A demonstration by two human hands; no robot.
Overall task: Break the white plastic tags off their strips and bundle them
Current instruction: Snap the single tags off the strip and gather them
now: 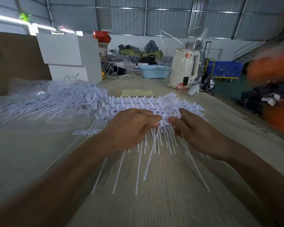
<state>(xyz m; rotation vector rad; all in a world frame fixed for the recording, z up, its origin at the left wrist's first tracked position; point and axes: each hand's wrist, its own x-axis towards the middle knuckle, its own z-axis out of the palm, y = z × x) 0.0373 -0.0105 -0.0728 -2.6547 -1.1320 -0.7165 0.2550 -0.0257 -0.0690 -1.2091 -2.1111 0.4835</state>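
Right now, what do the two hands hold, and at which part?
Both the left hand and the right hand pinch the strip of white plastic tags at its near edge, where the tag heads join.

You are reaching both forearms forward toward 12 o'clock, your left hand (pixel 129 126) and right hand (pixel 192 128) curling close together, thumbs and fingertips pinching, knuckles facing up.

warehouse: corrugated metal walls (pixel 170 22), stacked goods (pixel 138 53)

Bare counter (pixel 31 153) lies open at near left. A loose tag heap (pixel 59 99) blocks far left; strips (pixel 138 104) crowd ahead; a kettle (pixel 182 69) and basket (pixel 154 72) stand behind.
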